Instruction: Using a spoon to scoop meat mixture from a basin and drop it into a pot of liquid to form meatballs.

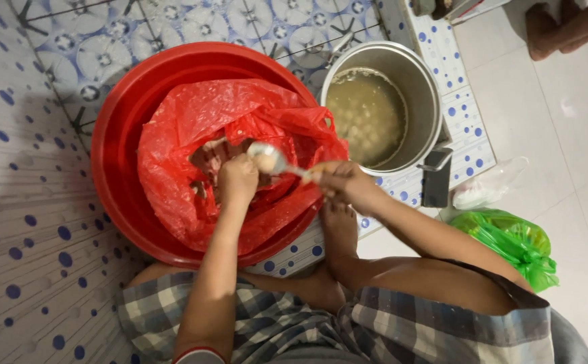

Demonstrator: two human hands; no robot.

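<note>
Right hand (348, 183) is clenched around the handle of a metal spoon (270, 160); the bowl of the spoon carries a pale lump of paste and points toward the left hand. Left hand (238, 178) is closed into a loose fist just beside the spoon bowl, fingers curled down into the mouth of a red plastic bag (193, 121); what it grips cannot be told. Pinkish minced mixture (206, 158) shows through the bag opening. The bag sits inside a round red plastic basin (115, 141) on the patterned tiled floor. Just right of the basin stands a steel pot (423, 87) of cloudy liquid with pale round pieces in it. A crumpled green plastic bag (513, 243) lies on the plain floor, near the person's right knee.
</note>
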